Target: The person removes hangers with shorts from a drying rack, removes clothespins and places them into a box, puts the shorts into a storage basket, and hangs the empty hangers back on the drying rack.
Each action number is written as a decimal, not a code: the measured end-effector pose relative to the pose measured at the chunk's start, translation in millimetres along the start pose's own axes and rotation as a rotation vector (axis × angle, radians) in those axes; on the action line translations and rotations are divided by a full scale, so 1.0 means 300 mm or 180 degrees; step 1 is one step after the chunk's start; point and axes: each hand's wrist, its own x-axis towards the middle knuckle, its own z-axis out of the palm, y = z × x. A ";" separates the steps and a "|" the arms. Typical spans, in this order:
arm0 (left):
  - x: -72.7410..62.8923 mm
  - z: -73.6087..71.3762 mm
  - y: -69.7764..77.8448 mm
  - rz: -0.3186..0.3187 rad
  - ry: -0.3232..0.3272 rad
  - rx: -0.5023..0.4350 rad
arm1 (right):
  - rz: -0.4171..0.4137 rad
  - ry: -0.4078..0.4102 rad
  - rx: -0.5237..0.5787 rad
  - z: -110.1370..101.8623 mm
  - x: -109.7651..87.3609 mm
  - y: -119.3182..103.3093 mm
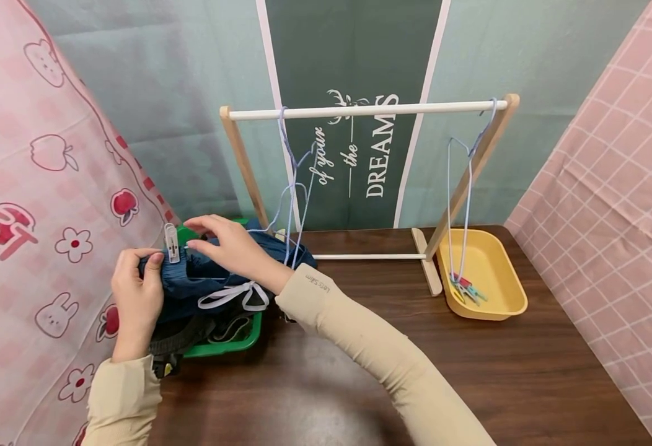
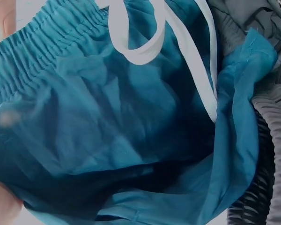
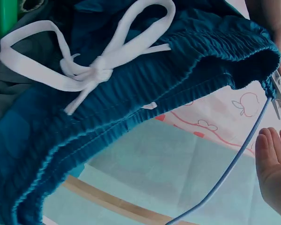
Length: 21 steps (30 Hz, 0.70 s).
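Observation:
Blue shorts (image 1: 178, 286) with a gathered waistband and a white drawstring bow (image 3: 99, 69) are held up at the left. My left hand (image 1: 139, 294) pinches the waistband corner between thumb and fingers. A clear clothespin (image 1: 172, 243) stands clipped on that corner, beside the left fingertips. Just right of the clothespin is my right hand (image 1: 237, 248), its fingers extended and apart from the pin in the right wrist view. One arm of a blue hanger (image 3: 241, 149) runs to the pinned corner. In the left wrist view, the shorts' fabric (image 2: 107, 112) fills most of the picture.
Under the shorts, a green basket (image 1: 231, 347) holds dark clothes (image 1: 183, 334). A rack with a white bar (image 1: 370, 111) stands behind, another blue hanger (image 1: 467, 186) at its right end. A yellow bin (image 1: 499, 279) with several clothespins (image 1: 468, 290) sits at the right.

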 end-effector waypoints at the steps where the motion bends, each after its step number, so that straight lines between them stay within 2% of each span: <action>1: -0.001 0.002 -0.001 0.0065 -0.0015 -0.0027 | 0.0030 -0.0026 0.0050 0.001 0.004 -0.002; 6: -0.004 0.010 0.003 0.0330 -0.0067 -0.0081 | 0.0155 -0.0193 0.0292 0.004 0.019 -0.010; 9: -0.005 0.011 0.009 0.0385 -0.0107 -0.0054 | 0.0218 -0.0248 0.0415 0.007 0.020 -0.015; 17: -0.011 0.015 0.009 0.0485 -0.0162 -0.0106 | 0.0262 -0.0082 0.0667 0.013 0.020 -0.015; 21: -0.012 0.020 0.006 0.0543 -0.0191 -0.0071 | 0.0328 -0.0020 0.0936 0.013 0.017 -0.009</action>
